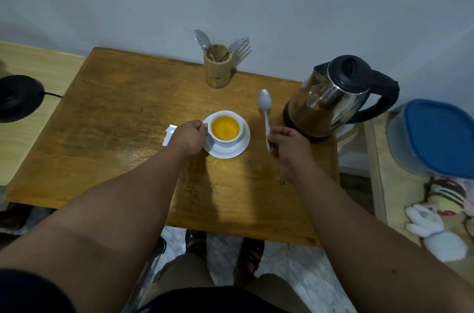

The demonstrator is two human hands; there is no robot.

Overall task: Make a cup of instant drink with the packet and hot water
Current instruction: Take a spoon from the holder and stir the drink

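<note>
A white cup [225, 141] filled with orange-yellow drink stands on a white saucer [239, 149] in the middle of the wooden table [123, 133]. My left hand [188, 137] grips the cup's handle on its left side. My right hand [289, 148] holds a white plastic spoon [265, 110] by the end of its handle, bowl pointing away, to the right of the cup. A white packet [169, 134] lies on the table, partly hidden behind my left hand. A steel kettle [331, 97] with black lid and handle stands at the right edge.
A wooden holder [218, 72] with metal spoons and forks stands at the table's back edge by the wall. A black kettle base [18, 97] sits on a surface to the left. A blue-lidded container [436, 138] and soft toys [436, 233] are on the right.
</note>
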